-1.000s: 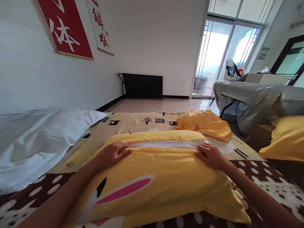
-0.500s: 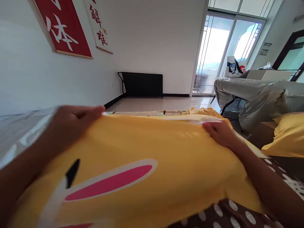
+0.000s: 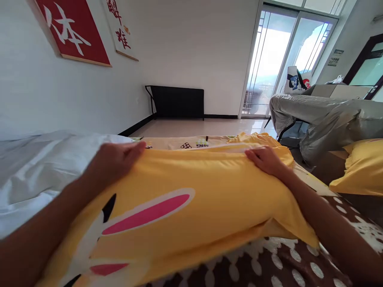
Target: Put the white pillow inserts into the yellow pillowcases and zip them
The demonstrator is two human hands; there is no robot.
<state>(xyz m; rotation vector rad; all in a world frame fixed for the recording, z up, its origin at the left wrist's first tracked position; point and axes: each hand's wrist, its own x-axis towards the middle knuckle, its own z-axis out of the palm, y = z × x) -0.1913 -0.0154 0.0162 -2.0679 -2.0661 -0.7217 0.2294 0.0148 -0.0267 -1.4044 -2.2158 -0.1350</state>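
A yellow pillowcase with a white and pink rabbit-ear print stretches between my two hands. It looks filled out, and a strip of white shows along its far, open-looking edge. My left hand is closed on the far left corner of the cloth, thumb on top. On the right, my right hand pinches the same far edge. Both sets of fingertips are partly hidden by the cloth. Below the pillowcase lies a brown bedspread with white dots.
White bedding lies rumpled at left. Another yellow pillow rests at right, near a plastic-covered piece of furniture. A black folded panel leans by the far wall, left of a sliding glass door. Orange-yellow cloth lies bunched beyond my right hand.
My hands have drawn closer together, the left moving right and slightly down, the right moving slightly left. The pillowcase's edge has slackened, and more dotted bedspread shows underneath. The view has tilted down slightly.
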